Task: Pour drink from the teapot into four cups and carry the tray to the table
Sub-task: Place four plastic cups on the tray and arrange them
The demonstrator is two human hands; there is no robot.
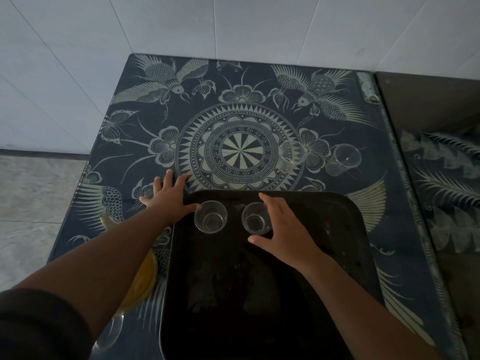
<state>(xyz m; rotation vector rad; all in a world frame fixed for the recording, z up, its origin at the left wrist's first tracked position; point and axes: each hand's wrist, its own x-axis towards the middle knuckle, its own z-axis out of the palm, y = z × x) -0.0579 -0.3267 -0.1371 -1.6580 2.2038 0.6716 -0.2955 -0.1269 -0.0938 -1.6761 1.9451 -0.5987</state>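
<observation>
A black tray (324, 268) lies at the near edge of a patterned dark-blue table (145, 120). Two clear empty cups stand on the tray's far end: the left cup (211, 216) and the right cup (256, 218). My right hand (283, 227) curls around the right cup, thumb in front and fingers behind. My left hand (167, 194) lies flat and spread on the table at the tray's far left corner, beside the left cup. Two more clear cups, one (290, 155) and another (343, 159), stand on the table beyond the tray. A glass teapot with yellow drink (141, 279) is partly hidden under my left arm.
White tiled walls close off the table's far and left sides. A second patterned surface (446, 193) adjoins on the right, across a metal edge strip. Grey floor (33, 203) shows to the left.
</observation>
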